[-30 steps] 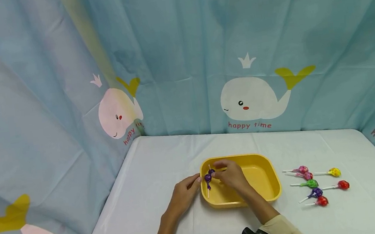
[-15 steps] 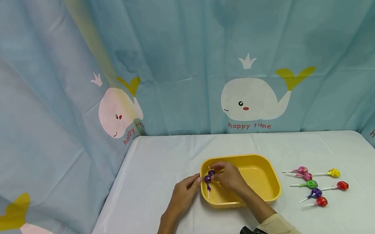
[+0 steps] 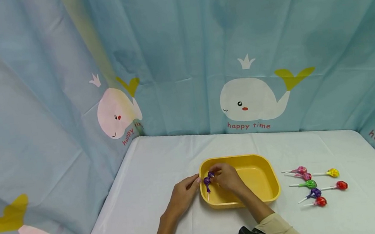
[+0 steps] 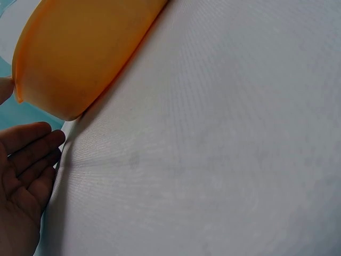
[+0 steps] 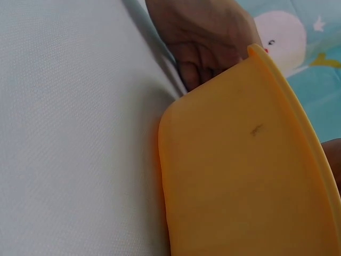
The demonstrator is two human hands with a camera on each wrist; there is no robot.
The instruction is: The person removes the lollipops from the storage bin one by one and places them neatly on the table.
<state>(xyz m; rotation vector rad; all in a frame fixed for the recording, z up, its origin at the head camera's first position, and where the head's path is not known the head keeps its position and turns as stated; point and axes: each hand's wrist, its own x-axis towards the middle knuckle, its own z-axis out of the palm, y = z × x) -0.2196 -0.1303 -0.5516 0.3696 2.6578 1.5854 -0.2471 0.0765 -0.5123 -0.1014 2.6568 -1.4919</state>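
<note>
Inside the left end of a yellow plastic tray (image 3: 256, 180), my right hand (image 3: 228, 176) pinches a purple-wrapped lollipop (image 3: 210, 174) between thumb and fingers. Another purple lollipop (image 3: 207, 181) lies right beside it, its white stick toward me. My left hand (image 3: 181, 194) is at the tray's left end, thumb at the rim. In the left wrist view, the left hand's fingers (image 4: 32, 152) are extended and loosely bent, below the tray wall (image 4: 85, 53). The right wrist view shows the tray's outer wall (image 5: 229, 160) covering most of my right hand (image 5: 333, 154).
Right of the tray, several wrapped lollipops lie on the white tablecloth (image 3: 139, 185): pink (image 3: 301, 169), yellow (image 3: 333, 172), green (image 3: 310, 184), red (image 3: 341, 185) and purple (image 3: 315, 193) among them. A blue whale-print curtain (image 3: 180, 55) hangs behind the table.
My right hand has lowered slightly in the tray, and the pinched lollipop has shifted a little down beside the other purple one. The left hand stays at the rim.
</note>
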